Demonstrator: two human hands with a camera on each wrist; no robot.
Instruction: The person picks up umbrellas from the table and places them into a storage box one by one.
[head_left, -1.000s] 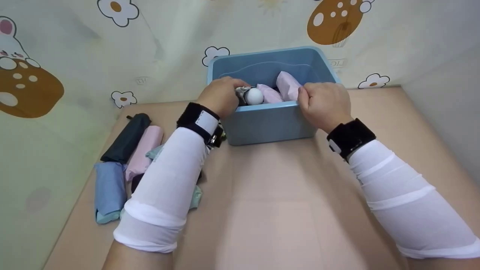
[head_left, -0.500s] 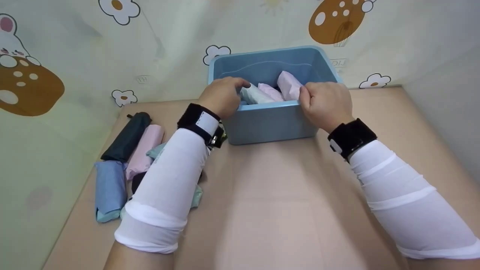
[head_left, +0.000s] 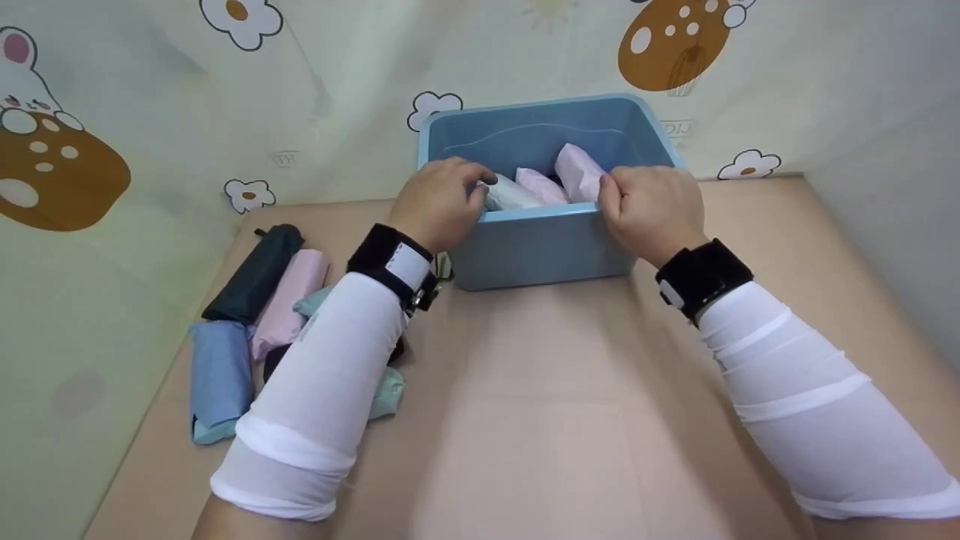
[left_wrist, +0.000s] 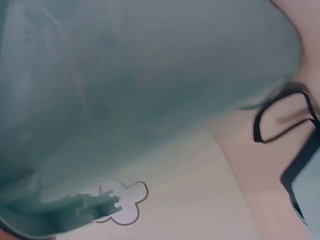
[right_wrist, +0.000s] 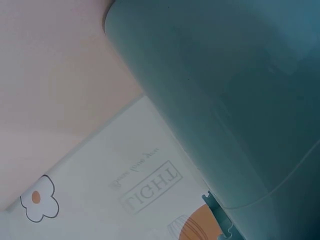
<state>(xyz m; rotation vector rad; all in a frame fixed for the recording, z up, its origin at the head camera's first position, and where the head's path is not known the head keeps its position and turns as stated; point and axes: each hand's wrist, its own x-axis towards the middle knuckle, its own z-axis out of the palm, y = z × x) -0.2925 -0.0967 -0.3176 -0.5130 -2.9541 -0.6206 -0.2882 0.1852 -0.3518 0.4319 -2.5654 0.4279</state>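
Observation:
A blue plastic bin (head_left: 544, 247) stands by the back wall. My right hand (head_left: 654, 211) grips its front rim near the right corner, fingers curled over the edge. My left hand (head_left: 441, 204) is at the front left corner, thumb and forefinger apart, its other fingers hidden from view. Just beyond those fingertips a pale folded umbrella (head_left: 512, 193) lies inside the bin. Next to it are two pink wrapped rolls, one low (head_left: 541, 186) and one leaning up (head_left: 579, 172) toward the right. The bin's side wall fills much of the left wrist view (left_wrist: 150, 75) and right wrist view (right_wrist: 235, 90).
Left on the table (head_left: 555, 420) lie a dark green folded umbrella (head_left: 255, 274), a pink roll (head_left: 291, 300), a blue one (head_left: 221, 375) and a mint one (head_left: 388, 394), partly behind my left sleeve. A patterned cloth wall (head_left: 337, 90) rises behind the bin.
The umbrella's white round end, seen by my left hand at first, has dropped out of sight and its pale body shows in the bin. My left hand has let go and drawn back slightly.

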